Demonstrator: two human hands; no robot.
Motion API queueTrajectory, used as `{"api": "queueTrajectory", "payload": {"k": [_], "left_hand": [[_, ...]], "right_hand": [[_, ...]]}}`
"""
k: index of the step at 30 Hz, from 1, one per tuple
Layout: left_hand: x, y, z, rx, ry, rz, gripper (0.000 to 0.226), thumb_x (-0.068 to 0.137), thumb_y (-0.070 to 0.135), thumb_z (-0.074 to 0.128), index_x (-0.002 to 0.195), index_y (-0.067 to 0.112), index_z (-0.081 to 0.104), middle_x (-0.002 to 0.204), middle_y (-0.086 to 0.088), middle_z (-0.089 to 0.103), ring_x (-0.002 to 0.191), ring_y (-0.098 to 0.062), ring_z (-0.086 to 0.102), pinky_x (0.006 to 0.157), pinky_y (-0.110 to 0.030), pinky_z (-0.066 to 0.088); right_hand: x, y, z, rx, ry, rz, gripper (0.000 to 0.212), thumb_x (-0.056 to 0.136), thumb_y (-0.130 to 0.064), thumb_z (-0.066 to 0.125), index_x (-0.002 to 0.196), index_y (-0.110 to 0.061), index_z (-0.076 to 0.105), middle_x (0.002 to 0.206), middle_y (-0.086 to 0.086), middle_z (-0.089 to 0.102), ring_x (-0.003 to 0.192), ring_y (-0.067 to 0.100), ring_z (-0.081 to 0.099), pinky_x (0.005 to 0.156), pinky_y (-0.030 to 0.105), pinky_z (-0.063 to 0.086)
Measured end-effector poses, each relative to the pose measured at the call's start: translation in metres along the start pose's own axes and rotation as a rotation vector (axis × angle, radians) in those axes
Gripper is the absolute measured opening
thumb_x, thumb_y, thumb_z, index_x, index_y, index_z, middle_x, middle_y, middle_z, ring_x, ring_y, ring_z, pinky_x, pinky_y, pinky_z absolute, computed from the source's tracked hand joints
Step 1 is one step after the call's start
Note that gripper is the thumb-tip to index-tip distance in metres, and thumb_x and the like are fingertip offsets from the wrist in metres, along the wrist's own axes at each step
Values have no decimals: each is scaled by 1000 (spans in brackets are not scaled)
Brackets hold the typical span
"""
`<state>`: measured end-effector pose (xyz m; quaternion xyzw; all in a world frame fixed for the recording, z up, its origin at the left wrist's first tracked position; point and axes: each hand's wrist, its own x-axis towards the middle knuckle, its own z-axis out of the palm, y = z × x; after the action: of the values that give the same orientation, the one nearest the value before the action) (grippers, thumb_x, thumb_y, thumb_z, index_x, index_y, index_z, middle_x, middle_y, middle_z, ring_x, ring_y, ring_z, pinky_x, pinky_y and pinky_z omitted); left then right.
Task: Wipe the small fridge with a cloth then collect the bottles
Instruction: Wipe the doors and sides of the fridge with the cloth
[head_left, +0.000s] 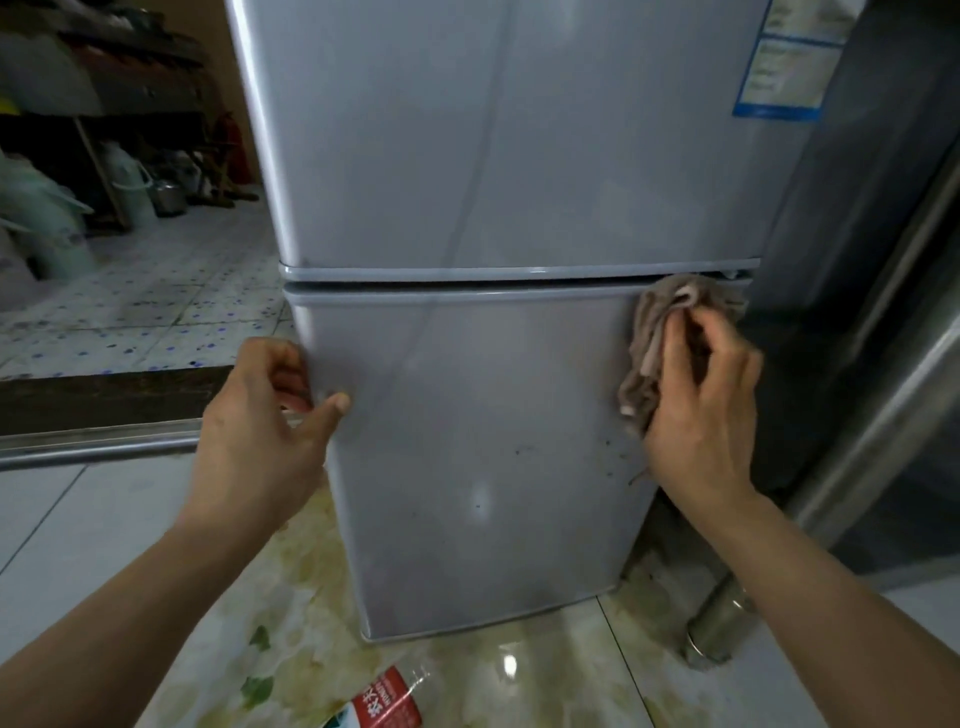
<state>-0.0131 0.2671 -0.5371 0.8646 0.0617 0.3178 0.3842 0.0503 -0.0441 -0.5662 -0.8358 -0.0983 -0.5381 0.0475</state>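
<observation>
Surroundings: a glossy tiled floor (93, 525) with a green and yellow leaf pattern lies under and in front of the unit. A dark stainless-steel appliance (883, 270) stands just beside the unit on its right; whether the two touch cannot be told. A short metal cylinder (719, 623) rests on the floor near the unit's right front corner. To the left, a raised step with a metal sill (98, 441) leads to a speckled tile floor, where pale containers and a metal pot stand well apart from the work area. Nothing stands between the person and the door fronts.

Count: one fridge with two doors, one cloth, one bottle in view, two hands.

Subject: the small silver-grey two-door fridge (498, 182) stands upright on the floor, filling the centre of the view. Both doors are closed. A blue-bordered label (789, 62) sits at the upper door's top right. Dark specks mark the lower door's right half.

Hands: the left hand (265, 415) grips the lower door's left edge, fingers curled round the side, thumb pressed flat on the front. The right hand (701, 405) is clenched around a crumpled grey-brown cloth (670, 332), holding it against the lower door's upper right corner, just below the gap between the doors.

A clear plastic bottle with a red label (384, 701) lies on its side on the floor, near the fridge's front and partly cut off by the bottom edge.
</observation>
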Motion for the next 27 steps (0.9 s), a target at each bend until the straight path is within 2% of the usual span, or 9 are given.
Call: {"api": "queueTrajectory", "payload": {"k": [3, 6, 9, 11, 14, 17, 20, 23, 27], "left_hand": [[0, -2, -1, 9, 4, -1, 29, 79, 23, 71, 96, 22, 47, 82, 13, 56, 73, -1, 54, 59, -21, 40], [-1, -2, -1, -10, 9, -12, 29, 80, 24, 71, 96, 22, 47, 82, 14, 55, 73, 0, 53, 53, -17, 36], [-1, -2, -1, -34, 2, -16, 30, 80, 24, 71, 97, 23, 46, 83, 14, 54, 73, 0, 52, 53, -17, 37], [-1, -2, 0, -50, 0, -15, 30, 80, 23, 70, 98, 21, 47, 82, 13, 54, 73, 0, 52, 58, -21, 39], [-3, 1, -1, -70, 2, -18, 30, 81, 21, 70, 99, 19, 45, 81, 10, 54, 72, -3, 52, 65, -26, 40], [-6, 3, -2, -72, 0, -4, 28, 83, 23, 68, 99, 21, 45, 87, 5, 56, 75, -12, 54, 69, -29, 41], [-17, -8, -1, -16, 1, 34, 20, 86, 24, 62, 100, 22, 48, 93, 4, 57, 78, -10, 54, 70, -30, 42], [-36, -24, 7, 31, -81, -36, 26, 87, 26, 61, 110, 19, 51, 102, 0, 59, 84, -14, 58, 71, -35, 48], [-44, -33, 21, 65, -131, -84, 22, 88, 24, 61, 104, 18, 47, 93, -1, 60, 77, -18, 54, 67, -30, 37]], "right_hand": [[-1, 6, 3, -7, 21, 175, 59, 86, -11, 61, 139, -3, 37, 141, 18, 30, 116, 34, 38, 94, 36, 46], [-1, -4, 6, 125, 62, 390, 56, 85, -17, 45, 139, -3, 39, 141, 20, 36, 120, 34, 40, 105, 30, 35], [-2, -10, 6, 346, 14, 650, 66, 78, -6, 48, 142, -3, 35, 146, 19, 33, 129, 36, 37, 108, 47, 36], [-5, -26, 4, 308, 3, 691, 68, 78, -9, 49, 144, -2, 33, 144, 23, 33, 123, 41, 37, 102, 50, 39], [-20, -77, 3, 260, 21, 589, 57, 87, -22, 33, 140, 1, 38, 139, 26, 34, 115, 39, 41, 103, 38, 39], [-47, -137, 7, 332, -23, 411, 49, 90, -3, 54, 137, 0, 43, 137, 22, 27, 113, 36, 40, 100, 36, 41], [-64, -168, 11, 359, -64, 154, 50, 88, -10, 58, 134, -8, 39, 132, 18, 29, 105, 32, 42, 88, 38, 50], [-64, -149, 18, 256, -25, -118, 46, 85, -19, 65, 125, -13, 44, 123, 13, 37, 92, 29, 45, 76, 41, 46], [-62, -87, 24, 155, 59, -121, 21, 94, -13, 52, 114, -12, 48, 120, 9, 44, 88, 30, 47, 73, 43, 39]]}}
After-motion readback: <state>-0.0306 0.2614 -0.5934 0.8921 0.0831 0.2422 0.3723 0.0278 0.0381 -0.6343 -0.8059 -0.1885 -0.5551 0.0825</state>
